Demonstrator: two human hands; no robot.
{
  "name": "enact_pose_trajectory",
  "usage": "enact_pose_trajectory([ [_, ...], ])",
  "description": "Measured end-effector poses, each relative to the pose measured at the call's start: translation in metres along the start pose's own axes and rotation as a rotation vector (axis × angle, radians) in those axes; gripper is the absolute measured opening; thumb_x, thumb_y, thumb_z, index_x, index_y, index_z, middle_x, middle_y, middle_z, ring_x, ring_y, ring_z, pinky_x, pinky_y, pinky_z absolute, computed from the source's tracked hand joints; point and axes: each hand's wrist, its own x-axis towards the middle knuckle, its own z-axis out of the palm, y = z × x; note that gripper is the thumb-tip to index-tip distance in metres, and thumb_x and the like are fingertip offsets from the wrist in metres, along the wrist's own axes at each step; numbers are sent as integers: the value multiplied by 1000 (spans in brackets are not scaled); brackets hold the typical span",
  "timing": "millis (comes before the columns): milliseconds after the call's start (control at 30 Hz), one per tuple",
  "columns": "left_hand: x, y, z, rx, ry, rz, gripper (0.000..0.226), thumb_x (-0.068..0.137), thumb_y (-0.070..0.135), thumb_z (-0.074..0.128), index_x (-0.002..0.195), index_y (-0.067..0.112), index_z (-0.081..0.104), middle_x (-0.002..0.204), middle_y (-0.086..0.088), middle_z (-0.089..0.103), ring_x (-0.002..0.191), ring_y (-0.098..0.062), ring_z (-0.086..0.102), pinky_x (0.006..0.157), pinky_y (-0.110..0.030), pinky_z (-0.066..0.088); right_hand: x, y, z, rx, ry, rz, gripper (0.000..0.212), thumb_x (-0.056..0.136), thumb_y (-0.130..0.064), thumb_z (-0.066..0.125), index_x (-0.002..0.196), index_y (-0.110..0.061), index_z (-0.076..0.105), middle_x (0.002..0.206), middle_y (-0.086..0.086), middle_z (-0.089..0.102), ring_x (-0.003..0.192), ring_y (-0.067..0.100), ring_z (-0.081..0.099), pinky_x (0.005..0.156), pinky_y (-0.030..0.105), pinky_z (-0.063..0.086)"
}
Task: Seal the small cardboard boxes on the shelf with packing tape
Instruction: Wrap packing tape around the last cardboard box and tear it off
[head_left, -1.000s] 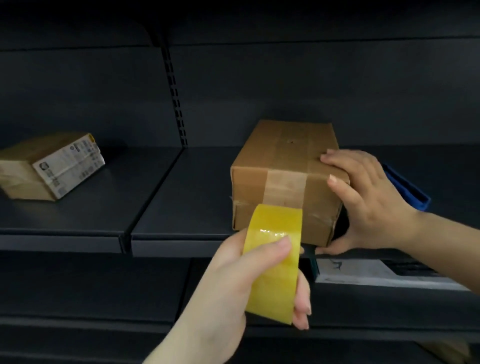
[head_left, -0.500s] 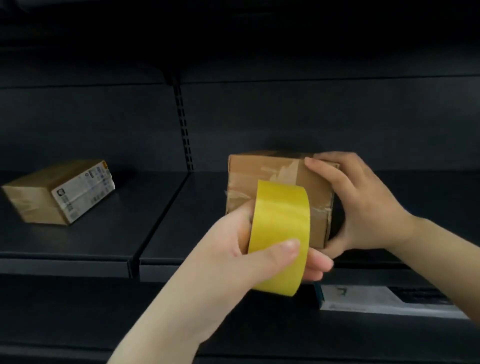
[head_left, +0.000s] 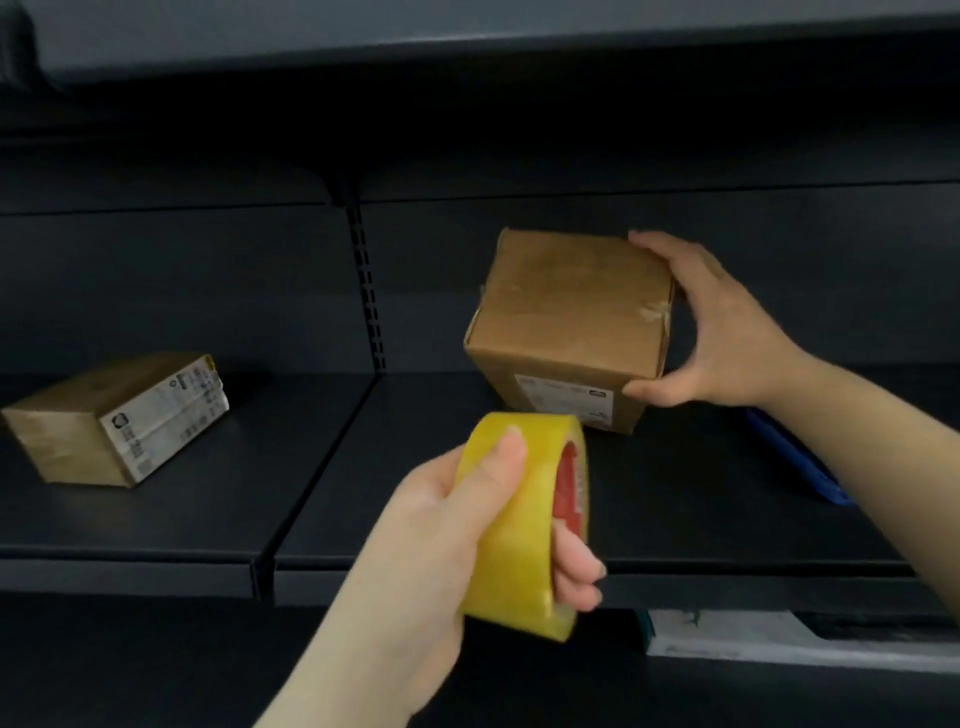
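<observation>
A brown cardboard box (head_left: 566, 322) stands tipped up on the dark shelf (head_left: 701, 499), a white label low on its near face. My right hand (head_left: 722, 332) grips its right side, fingers over the top corner and thumb under the lower edge. In front of the shelf edge my left hand (head_left: 467, 514) holds a roll of yellow packing tape (head_left: 524, 525) with a red core, thumb over the outside and fingers through the hole. A second cardboard box (head_left: 104, 421) with white labels lies on the shelf at the left, away from both hands.
A blue flat object (head_left: 795, 457) lies on the shelf at the right, partly behind my right forearm. A white packet (head_left: 779, 639) lies on the lower shelf. An upper shelf (head_left: 467, 36) hangs overhead, and a slotted upright (head_left: 369, 291) divides the back panel.
My right hand has turned the box up onto another side, so a plain face with a label now faces me. The tape roll in my left hand has dropped lower and turned, showing its red core.
</observation>
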Motion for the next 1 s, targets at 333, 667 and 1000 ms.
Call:
enact_pose_trajectory([
  [333,7,5,-1,133,-147,165,24,77,29,64,100,23,63,74,-10,75,70,-23,72,63,-26,55,23,-1,-5,386,44,25,82,53,-56,59,126,-29,34,111,-12,45,99,9,51,79,25,45],
  [667,17,-3,9,202,-166,127,37,70,29,70,106,27,60,84,-7,76,78,-19,72,66,-20,54,38,4,22,811,330,408,53,47,-62,53,94,-36,54,90,-2,54,70,12,57,48,20,44],
  [1000,17,-6,12,223,-162,98,25,72,33,70,95,25,63,82,-7,76,74,-19,73,64,-20,55,58,18,22,1026,213,711,66,67,-67,58,105,-14,62,90,8,66,91,31,65,88,43,50],
])
